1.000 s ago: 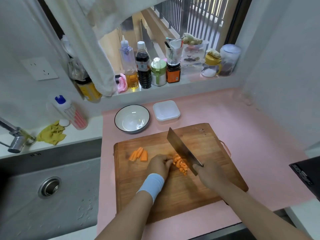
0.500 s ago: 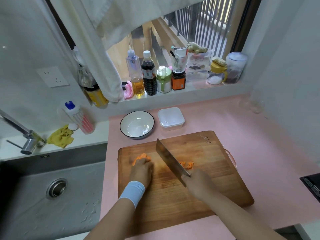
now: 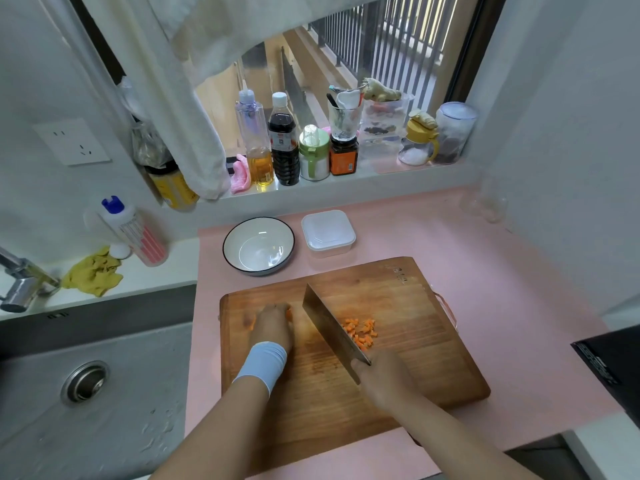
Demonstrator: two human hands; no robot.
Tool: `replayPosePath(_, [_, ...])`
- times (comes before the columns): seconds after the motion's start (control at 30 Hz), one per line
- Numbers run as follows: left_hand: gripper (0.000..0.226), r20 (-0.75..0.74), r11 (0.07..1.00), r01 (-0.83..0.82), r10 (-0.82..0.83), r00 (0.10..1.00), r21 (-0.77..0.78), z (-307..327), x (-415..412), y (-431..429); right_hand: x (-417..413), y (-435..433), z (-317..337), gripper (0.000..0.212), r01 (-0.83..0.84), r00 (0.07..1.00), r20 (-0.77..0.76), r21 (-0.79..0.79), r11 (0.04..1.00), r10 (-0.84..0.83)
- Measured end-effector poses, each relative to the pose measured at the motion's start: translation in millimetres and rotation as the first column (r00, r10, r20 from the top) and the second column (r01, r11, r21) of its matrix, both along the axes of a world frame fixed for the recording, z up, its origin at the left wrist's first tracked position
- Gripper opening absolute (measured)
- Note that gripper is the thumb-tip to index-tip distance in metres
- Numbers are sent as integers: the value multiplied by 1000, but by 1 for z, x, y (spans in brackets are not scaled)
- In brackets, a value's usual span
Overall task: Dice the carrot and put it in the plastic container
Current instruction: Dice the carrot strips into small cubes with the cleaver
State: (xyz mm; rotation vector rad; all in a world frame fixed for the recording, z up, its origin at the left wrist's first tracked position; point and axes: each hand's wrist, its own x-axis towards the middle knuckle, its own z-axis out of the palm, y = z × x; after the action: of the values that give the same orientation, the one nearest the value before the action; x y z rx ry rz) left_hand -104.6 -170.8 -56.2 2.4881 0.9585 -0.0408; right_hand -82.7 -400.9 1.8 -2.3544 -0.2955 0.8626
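Partly done: dice (image 3: 360, 332) heaped mid-board (image 3: 415, 368); left hand (image 3: 272, 325) curls over uncut carrot (image 3: 252, 323) near left edge; right hand (image 3: 384, 379) clamps cleaver (image 3: 332, 327); container (image 3: 328, 233) shows no carrot.

Left hand (image 3: 272, 323) moved off diced carrot (image 3: 360, 330) onto uncut carrot sticks (image 3: 289, 313).

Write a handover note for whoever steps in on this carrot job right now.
Left hand: holds carrot strips down on the cutting board.
Right hand: grips the cleaver, blade between the strips and the diced carrot.
Plastic container: behind the board, beside the bowl.
Done: one small pile diced.
Left: dice the strips, move everything into the container.
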Motion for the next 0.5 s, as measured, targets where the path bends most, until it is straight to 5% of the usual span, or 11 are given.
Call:
replayPosePath(0.1, [42, 86, 993, -42, 52, 995, -107, -2, -3, -8, 5, -8, 2, 26, 33, 999, 10, -54, 998, -33])
replayPosePath(0.37, [18, 209, 878, -137, 257, 944, -459, -1, -6, -51, 35, -29, 16, 37, 62, 997, 59, -91, 994, -57])
replayPosePath(0.5, [20, 84, 951, -121, 150, 985, -285, -4, -12, -54, 28, -22, 18, 34, 6, 995, 100, -58, 998, 0])
